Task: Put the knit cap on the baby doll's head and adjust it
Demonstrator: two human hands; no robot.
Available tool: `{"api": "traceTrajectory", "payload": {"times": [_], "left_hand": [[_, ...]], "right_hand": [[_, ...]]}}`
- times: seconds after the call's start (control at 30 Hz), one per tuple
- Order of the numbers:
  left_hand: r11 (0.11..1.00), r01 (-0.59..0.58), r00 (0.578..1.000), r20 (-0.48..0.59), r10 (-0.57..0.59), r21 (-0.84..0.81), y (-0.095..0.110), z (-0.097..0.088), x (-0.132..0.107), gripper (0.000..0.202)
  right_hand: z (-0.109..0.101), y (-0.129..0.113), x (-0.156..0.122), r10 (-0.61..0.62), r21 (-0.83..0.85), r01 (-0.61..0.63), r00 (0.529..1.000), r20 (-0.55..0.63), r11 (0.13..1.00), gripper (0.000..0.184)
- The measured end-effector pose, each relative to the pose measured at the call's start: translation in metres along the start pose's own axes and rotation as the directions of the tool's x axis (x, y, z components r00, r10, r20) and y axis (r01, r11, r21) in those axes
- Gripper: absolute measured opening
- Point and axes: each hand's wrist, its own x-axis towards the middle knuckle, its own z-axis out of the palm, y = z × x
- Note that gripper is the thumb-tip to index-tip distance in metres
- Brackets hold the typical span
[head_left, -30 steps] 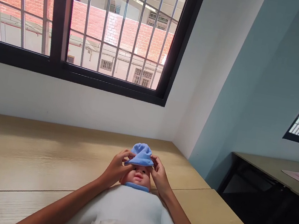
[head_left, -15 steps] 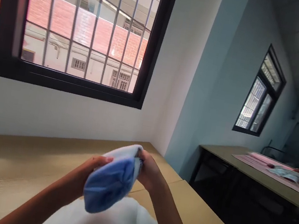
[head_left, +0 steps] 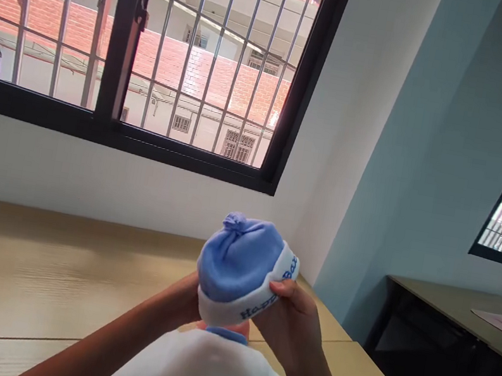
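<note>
1. Turned over since half a second ago, the soft, round blue fabric hat with a white lettered cuff (head_left: 242, 270) now has its bunched blue top knot (head_left: 234, 221) up and left of the right hand (head_left: 295, 324).
2. Right thumb overlaps the cuff, gripping it; the left hand (head_left: 189, 296), opposite, has hidden fingers, so I cannot tell its hold.
3. Below the grip lie a smooth pink doll head (head_left: 241, 327), mostly covered from view, and a white stuffed doll body (head_left: 214, 374).
4. Likely risk: the hat twisting or slipping, caused by uneven hold.
5. Knot points up-left; the knot-to-cuff axis slants down-right, opening unseen.
</note>
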Motion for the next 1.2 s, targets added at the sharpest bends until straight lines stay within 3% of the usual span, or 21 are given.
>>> {"api": "traceTrajectory", "payload": {"times": [0.07, 0.1, 0.2, 0.27, 0.3, 0.33, 0.4, 0.5, 0.77, 0.83, 0.93, 1.07, 1.13, 1.2], "left_hand": [[0.995, 0.041, 0.992, 0.125, -0.03, -0.087, 0.004, 0.001, -0.002, 0.043], [0.994, 0.021, 0.991, 0.134, -0.006, -0.11, 0.008, 0.001, -0.004, 0.041], [0.985, -0.156, 0.985, -0.088, 0.149, -0.074, 0.021, 0.003, -0.012, 0.038], [0.957, -0.287, 0.922, -0.262, 0.286, 0.036, 0.026, 0.005, -0.019, 0.03], [0.93, -0.348, 0.882, -0.297, 0.366, 0.116, 0.028, 0.006, -0.022, 0.028], [0.891, -0.402, 0.848, -0.281, 0.449, 0.211, 0.03, 0.007, -0.025, 0.028], [0.785, -0.462, 0.825, -0.125, 0.551, 0.412, 0.032, 0.009, -0.03, 0.032], [0.672, -0.417, 0.865, 0.04, 0.5, 0.612, 0.034, 0.012, -0.036, 0.036], [0.607, -0.333, 0.897, 0.043, 0.44, 0.722, 0.01, 0.01, -0.026, 0.042], [0.618, -0.319, 0.895, 0.015, 0.445, 0.719, 0.003, 0.008, -0.021, 0.046], [0.622, -0.341, 0.852, -0.048, 0.522, 0.704, 0.001, -0.001, -0.013, 0.034], [0.579, -0.323, 0.789, -0.125, 0.601, 0.748, 0.013, -0.019, -0.007, 0.018], [0.58, -0.281, 0.794, -0.155, 0.588, 0.765, 0.019, -0.025, -0.006, 0.019], [0.638, -0.249, 0.824, -0.187, 0.535, 0.728, 0.022, -0.028, -0.006, 0.02]], "right_hand": [[0.0, -0.004, 0.002, -0.094, 0.003, 0.094, 0.995, -0.044, 0.996, 0.037], [-0.001, -0.006, 0.003, -0.133, 0.018, 0.134, 0.99, -0.057, 0.991, 0.039], [-0.005, -0.008, 0.007, -0.218, 0.025, 0.221, 0.972, -0.082, 0.975, 0.044], [-0.006, -0.007, 0.008, -0.263, -0.023, 0.263, 0.958, -0.112, 0.965, 0.048], [-0.006, -0.006, 0.008, -0.285, -0.043, 0.282, 0.95, -0.127, 0.958, 0.05], [-0.005, -0.004, 0.008, -0.304, -0.054, 0.299, 0.943, -0.139, 0.953, 0.052], [-0.001, 0.001, 0.007, -0.314, -0.071, 0.307, 0.939, -0.137, 0.949, 0.055], [0.005, 0.01, 0.006, -0.266, -0.144, 0.248, 0.956, -0.12, 0.958, 0.056], [-0.003, 0.026, 0.017, -0.167, -0.158, 0.135, 0.963, -0.213, 0.978, 0.059], [-0.003, 0.029, 0.019, -0.181, -0.167, 0.15, 0.966, -0.186, 0.974, 0.062], [-0.002, 0.032, 0.021, -0.221, -0.202, 0.2, 0.971, -0.086, 0.959, 0.065], [-0.016, 0.027, 0.025, -0.222, -0.443, 0.183, 0.974, -0.038, 0.878, 0.05], [-0.029, 0.026, 0.028, -0.223, -0.543, 0.151, 0.972, -0.069, 0.826, 0.034], [-0.041, 0.028, 0.032, -0.27, -0.629, 0.118, 0.951, -0.152, 0.769, 0.027]]}}
